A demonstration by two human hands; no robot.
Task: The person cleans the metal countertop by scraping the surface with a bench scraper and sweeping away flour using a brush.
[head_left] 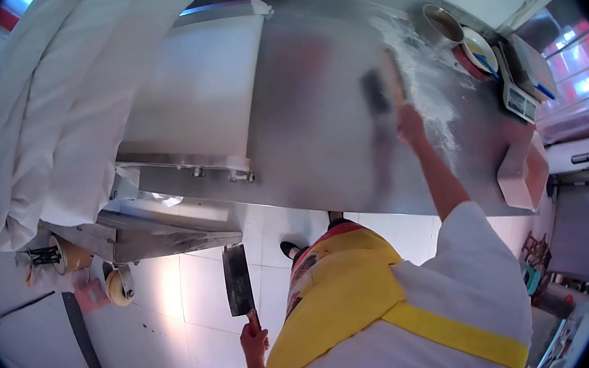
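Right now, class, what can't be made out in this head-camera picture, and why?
Head view, blurred: the exact kind of tool in the right hand.
Head view, hidden: part of the handle of the cleaver, wrapped by the left hand.
Head view, covered: whatever lies beneath the white cloth.
Head view, too small: any reading on the scale.

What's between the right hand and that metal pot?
White powder on the steel table lies between the right hand and the pot in the head view.
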